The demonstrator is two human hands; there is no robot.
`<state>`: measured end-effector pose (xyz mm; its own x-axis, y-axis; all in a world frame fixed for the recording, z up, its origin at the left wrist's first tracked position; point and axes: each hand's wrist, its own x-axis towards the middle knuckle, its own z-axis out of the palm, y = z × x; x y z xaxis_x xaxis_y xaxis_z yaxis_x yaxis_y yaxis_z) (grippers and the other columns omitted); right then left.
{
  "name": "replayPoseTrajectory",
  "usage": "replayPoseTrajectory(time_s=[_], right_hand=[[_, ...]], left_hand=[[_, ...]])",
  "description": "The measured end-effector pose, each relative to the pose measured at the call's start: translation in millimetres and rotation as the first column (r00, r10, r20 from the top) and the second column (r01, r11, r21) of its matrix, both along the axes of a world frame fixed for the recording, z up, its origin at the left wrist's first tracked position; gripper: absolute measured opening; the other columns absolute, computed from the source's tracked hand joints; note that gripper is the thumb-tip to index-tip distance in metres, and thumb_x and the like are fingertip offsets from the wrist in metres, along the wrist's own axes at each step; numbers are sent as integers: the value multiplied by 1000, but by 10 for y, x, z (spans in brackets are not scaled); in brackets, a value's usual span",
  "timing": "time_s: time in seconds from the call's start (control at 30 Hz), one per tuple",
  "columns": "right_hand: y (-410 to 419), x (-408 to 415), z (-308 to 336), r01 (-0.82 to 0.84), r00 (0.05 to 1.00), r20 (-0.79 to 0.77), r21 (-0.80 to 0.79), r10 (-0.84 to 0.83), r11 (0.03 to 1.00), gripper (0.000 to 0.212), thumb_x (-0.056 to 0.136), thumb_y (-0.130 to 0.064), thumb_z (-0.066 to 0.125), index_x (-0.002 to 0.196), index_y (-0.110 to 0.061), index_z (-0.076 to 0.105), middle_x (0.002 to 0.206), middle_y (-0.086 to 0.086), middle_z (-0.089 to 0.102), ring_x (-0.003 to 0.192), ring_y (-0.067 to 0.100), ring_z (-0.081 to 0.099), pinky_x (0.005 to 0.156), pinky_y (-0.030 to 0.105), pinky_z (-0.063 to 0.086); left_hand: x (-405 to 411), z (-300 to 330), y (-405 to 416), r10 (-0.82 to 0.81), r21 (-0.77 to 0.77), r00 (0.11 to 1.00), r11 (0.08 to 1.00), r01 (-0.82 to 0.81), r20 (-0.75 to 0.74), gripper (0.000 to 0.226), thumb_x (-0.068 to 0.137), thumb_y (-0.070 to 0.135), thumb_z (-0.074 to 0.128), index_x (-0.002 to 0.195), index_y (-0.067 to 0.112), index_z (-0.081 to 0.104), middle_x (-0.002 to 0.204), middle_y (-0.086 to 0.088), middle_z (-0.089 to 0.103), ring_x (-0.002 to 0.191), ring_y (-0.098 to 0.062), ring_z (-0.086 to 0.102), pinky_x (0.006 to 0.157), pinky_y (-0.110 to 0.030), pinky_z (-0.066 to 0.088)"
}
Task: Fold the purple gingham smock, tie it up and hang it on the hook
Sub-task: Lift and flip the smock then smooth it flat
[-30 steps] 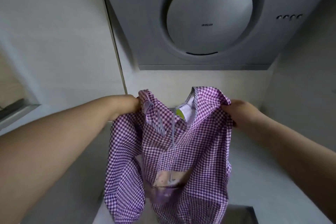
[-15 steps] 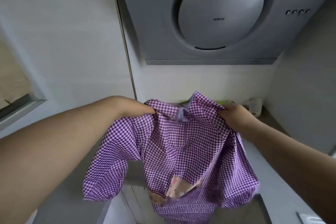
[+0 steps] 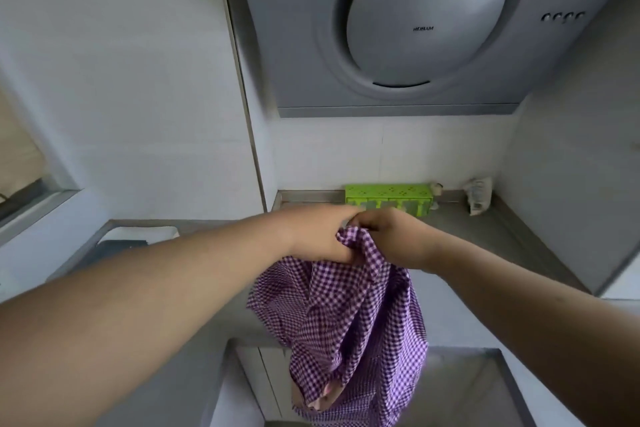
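**Smock doubled over, both hands at the top**

The grey extractor hood (image 3: 398,28) fills the space above me, and the steel worktop (image 3: 485,239) runs beneath it into the corner. I am working out over that surface, in free air, so that the cloth can hang straight and find its own fold.

The purple gingham smock (image 3: 346,329) hangs from my hands in one long bunch, its two halves lying against each other, the lower hem dropping towards the bottom of the view over what looks like a sink. A pale patch shows at its lower edge; I cannot tell what it is.

My left hand (image 3: 318,236) has its fingers curled round the top edge of the cloth, the thumb side pinching a gathered corner. My right hand (image 3: 391,239) is touching the left, knuckles up, and holds the other side of the top edge; its fingertips are hidden under the hand. I judge the hands are together so that the two shoulders meet and the smock is halved lengthwise, the first fold of the task.

Behind my hands, against the back wall, sits a green box (image 3: 389,199), with a small crumpled bag (image 3: 479,196) further right. No hook is in sight here.
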<state>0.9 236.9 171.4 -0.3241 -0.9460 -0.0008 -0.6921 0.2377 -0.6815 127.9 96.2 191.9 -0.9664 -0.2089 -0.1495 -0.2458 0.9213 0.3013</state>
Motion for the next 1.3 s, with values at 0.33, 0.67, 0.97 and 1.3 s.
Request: replayPoseTrajectory(time_s=[0.33, 0.67, 0.97, 1.3], right_hand=[[-1, 73, -468, 125, 991, 37, 64, -127, 990, 15, 92, -37, 68, 94, -22, 67, 87, 0, 73, 79, 16, 67, 73, 40, 55], [-94, 15, -1187, 293, 921, 172, 288, -350, 912, 25, 102, -41, 54, 120, -25, 62, 105, 0, 70, 91, 17, 68, 79, 34, 57], [182, -424, -1343, 152, 972, 84, 477, -217, 866, 36, 101, -53, 53, 114, -24, 68, 110, -6, 69, 104, 14, 64, 100, 38, 51], [455, -1963, -1694, 519, 851, -319, 389, -417, 761, 32, 104, -46, 45, 115, -21, 62, 105, 3, 69, 92, 21, 64, 87, 41, 56]], left_hand=[[112, -54, -325, 52, 23, 998, 998, -52, 39, 14, 97, 21, 55, 95, 32, 63, 98, 11, 66, 92, -9, 62, 82, -34, 53], [240, -69, -788, 206, 10, 978, 979, -206, 25, 17, 99, 26, 51, 102, 30, 67, 103, 7, 70, 97, -13, 66, 91, -41, 57], [131, -360, -1277, 301, -73, 953, 952, -297, 40, 18, 101, 32, 47, 98, 33, 65, 100, 9, 69, 94, -12, 64, 92, -42, 57], [-1086, -813, -1405, 256, -198, 957, 954, -227, 138, 22, 101, 38, 49, 112, 32, 66, 112, 7, 68, 102, -18, 62, 94, -39, 54]])
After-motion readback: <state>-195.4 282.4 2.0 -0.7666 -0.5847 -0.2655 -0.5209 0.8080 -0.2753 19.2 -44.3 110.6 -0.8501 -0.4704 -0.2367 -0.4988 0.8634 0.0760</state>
